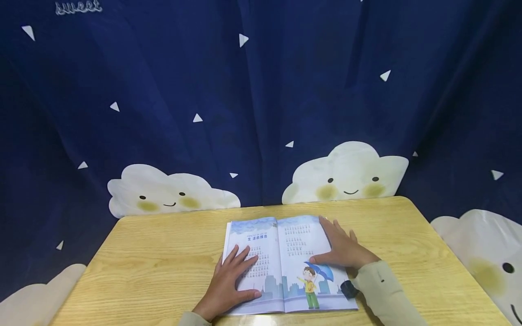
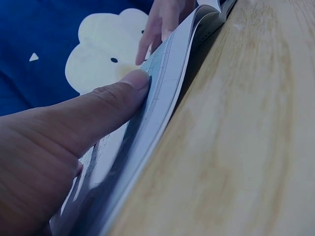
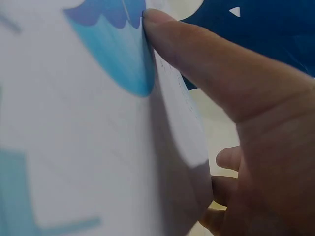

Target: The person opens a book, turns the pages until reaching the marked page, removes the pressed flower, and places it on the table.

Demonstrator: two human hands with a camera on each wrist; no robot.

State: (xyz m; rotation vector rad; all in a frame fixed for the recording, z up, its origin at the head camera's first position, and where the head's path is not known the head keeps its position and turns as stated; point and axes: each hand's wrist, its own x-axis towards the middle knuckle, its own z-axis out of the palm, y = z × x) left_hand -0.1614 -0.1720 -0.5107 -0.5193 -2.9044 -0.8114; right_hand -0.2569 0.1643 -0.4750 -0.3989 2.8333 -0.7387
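An illustrated book [image 1: 294, 253] lies spread on the wooden table, its right page showing a child under a blue umbrella [image 1: 324, 270]. My left hand [image 1: 228, 280] rests on the left page with its fingers spread. Its thumb [image 2: 110, 101] lies near the page's lower edge in the left wrist view. At the right page's outer side is my right hand [image 1: 344, 246], its index finger by the top corner. In the right wrist view its thumb [image 3: 197, 51] touches the page [image 3: 88, 137] beside the printed umbrella, and the other fingers are beyond the page edge, partly hidden.
The light wooden table [image 1: 163, 262] extends to both sides of the book. Behind it hangs a dark blue curtain [image 1: 171, 81] with white clouds and triangles. A small black device [image 1: 349, 290] sits at the right wrist, over the lower right page.
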